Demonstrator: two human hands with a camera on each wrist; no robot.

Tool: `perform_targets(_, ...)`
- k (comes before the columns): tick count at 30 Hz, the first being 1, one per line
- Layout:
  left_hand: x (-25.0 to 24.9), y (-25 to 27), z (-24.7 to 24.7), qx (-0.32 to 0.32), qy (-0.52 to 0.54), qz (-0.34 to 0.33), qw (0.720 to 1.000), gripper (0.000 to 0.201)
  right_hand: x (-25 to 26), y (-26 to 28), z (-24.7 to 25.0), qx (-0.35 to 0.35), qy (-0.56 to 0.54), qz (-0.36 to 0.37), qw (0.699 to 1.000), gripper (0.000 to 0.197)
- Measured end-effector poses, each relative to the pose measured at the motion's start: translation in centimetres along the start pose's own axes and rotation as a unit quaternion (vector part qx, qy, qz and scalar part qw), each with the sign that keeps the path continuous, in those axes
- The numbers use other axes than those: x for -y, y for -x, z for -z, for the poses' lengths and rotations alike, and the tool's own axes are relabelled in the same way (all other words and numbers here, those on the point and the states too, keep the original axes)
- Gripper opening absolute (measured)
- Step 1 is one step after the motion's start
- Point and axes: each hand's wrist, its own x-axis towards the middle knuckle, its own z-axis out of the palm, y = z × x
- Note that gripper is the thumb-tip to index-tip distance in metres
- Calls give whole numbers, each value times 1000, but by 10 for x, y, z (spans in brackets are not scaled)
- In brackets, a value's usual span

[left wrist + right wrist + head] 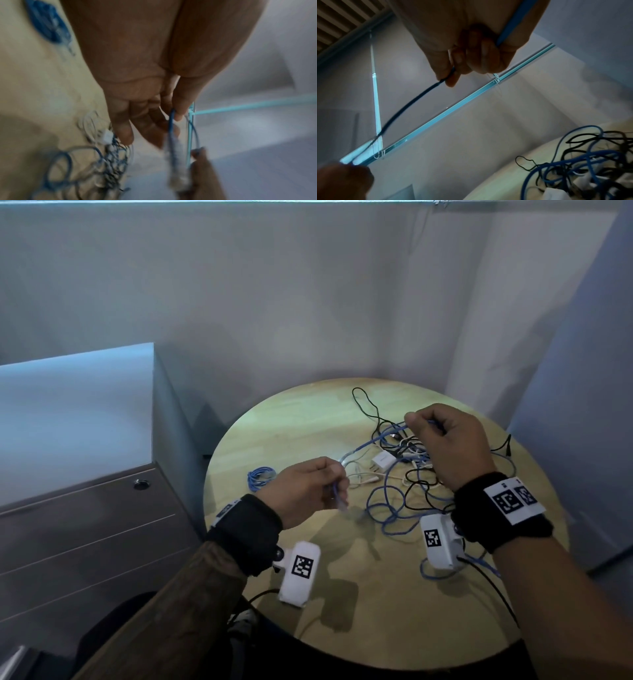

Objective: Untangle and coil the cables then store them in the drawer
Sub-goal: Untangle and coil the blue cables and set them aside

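L hand [310, 493] grip: thumb + fingers curled, pinching the blue cable [368, 444] near its end; the clear plug end [340, 503] hangs just below the fingers. In the left wrist view the cable [171, 121] passes between thumb tip and forefinger, other fingers [123, 129] loosely curled beside it; pic is blurred.

R hand [448, 441] grip: also pressed together on the same blue cable further along. In the right wrist view the cable [513, 23] runs across the palm, goes in under the curled fingers [488, 56] and comes out between thumb + forefinger. The stretch between the two hands slopes from R, higher and farther, down to L, off the worktop [308, 422].

Rest of the blue cable drops into the tangle [411, 474] on the round wooden worktop: blue, black + white leads mixed, w/ a white charger block [382, 462] in it. A small blue coil [262, 475] lies on its own at the worktop's L side, apart from the tangle.

Containers: grey drawer cabinet [85, 525] stands just L of the worktop, drawer fronts closed, round lock [141, 483] near the top front. Contents can't be seen.

Pose: both hands raised over the worktop, backs of hands toward the head cam, wrists in black bands w/ white marker tags; L forearm in a brown sleeve [178, 611], R forearm bare.
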Motion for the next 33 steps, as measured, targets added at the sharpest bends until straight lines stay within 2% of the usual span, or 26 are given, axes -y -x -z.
perform_targets(3, -10, 3, -3, 37, 153, -12, 988, 15, -13, 1, -6, 5, 44, -14, 999, 20)
perform_targets(8, -17, 7, -10, 120, 145, 46, 981, 21, -23, -1, -17, -10, 102, -23, 994, 24)
perform_targets(11, -26, 8, -11, 146, 189, -3, 971, 15, -19, 7, -33, 43, 144, -16, 989, 30)
perform_targets(13, -33, 6, -6, 98, 200, -65, 973, 14, -14, 17, -49, 111, 174, 1, 978, 35)
perform_targets(15, -37, 3, 3, 20, 197, -117, 973, 17, -7, 28, -65, 178, 173, 18, 968, 39)
perform_targets(17, -37, -2, 11, -44, 212, -145, 965, 19, 2, 40, -78, 228, 150, 27, 962, 38)
perform_targets(20, -33, -8, 15, -97, 231, -159, 955, 19, 15, 50, -84, 279, 142, 72, 947, 33)
perform_targets(26, -29, -13, 17, -122, 270, -182, 938, 16, 37, 52, -61, 408, 179, 88, 891, 31)
perform_targets(30, -22, -14, 10, -112, 220, -179, 952, 17, 51, 51, -51, 410, 155, 116, 891, 36)
perform_targets(33, -9, -16, 2, -109, 75, -188, 973, 18, 56, 44, -39, 376, 137, 120, 909, 26)
